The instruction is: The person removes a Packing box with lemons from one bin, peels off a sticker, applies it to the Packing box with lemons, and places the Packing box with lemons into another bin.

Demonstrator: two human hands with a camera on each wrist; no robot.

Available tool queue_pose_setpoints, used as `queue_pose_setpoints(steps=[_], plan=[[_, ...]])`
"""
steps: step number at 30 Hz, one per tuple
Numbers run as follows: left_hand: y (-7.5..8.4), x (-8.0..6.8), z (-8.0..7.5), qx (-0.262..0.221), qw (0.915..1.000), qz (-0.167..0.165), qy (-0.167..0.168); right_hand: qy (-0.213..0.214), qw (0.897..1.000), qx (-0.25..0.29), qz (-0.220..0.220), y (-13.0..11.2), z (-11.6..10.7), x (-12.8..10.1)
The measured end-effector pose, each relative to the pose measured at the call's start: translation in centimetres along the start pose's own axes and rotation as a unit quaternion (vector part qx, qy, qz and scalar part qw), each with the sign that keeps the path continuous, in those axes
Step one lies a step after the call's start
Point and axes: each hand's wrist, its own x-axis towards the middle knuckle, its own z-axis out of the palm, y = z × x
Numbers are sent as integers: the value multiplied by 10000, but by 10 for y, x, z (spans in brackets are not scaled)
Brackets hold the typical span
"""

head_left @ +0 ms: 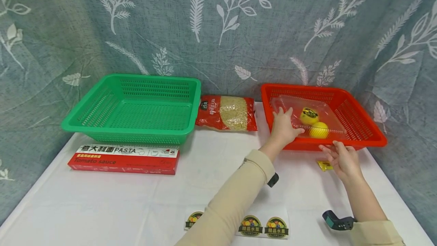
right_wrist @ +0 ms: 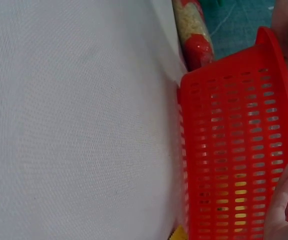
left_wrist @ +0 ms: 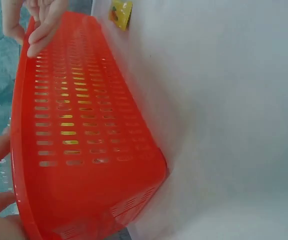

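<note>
A clear plastic box [head_left: 327, 111] lies in the red basket [head_left: 367, 134], with two yellow fruits [head_left: 319, 130] visible through it. A black-and-gold round sticker [head_left: 310, 113] shows above the rear fruit. My left hand [head_left: 284, 127] is at the box's left end, its fingers spread and the thumb pointing right. By the basket's front rim is my right hand [head_left: 344, 159], its fingers loosely bent with the tips at the rim. In the left wrist view, fingers of the right hand [left_wrist: 46, 25] hang over the basket's outer side.
A green basket [head_left: 150, 115] stands at the left, behind a red-and-white pasta box [head_left: 124, 159]. A red bag of pale food [head_left: 227, 113] lies between the baskets. A small yellow packet [head_left: 324, 165] sits before the red basket; a sheet of round stickers [head_left: 250, 226] lies in front.
</note>
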Motion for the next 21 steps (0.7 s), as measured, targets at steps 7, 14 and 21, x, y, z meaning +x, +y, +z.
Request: queue_pose_setpoints(steps=[7,14,21], plan=[[5,3,-2,518,9971,19,-557,67,10000,-21,42,-1,-3,4],[6,4,0,510,9974,-17,-508,88,9996,-236,-93,11,-37,42],[9,5,2,431,9980,-285,-373,59,9998,89,152,-3,0,-1]])
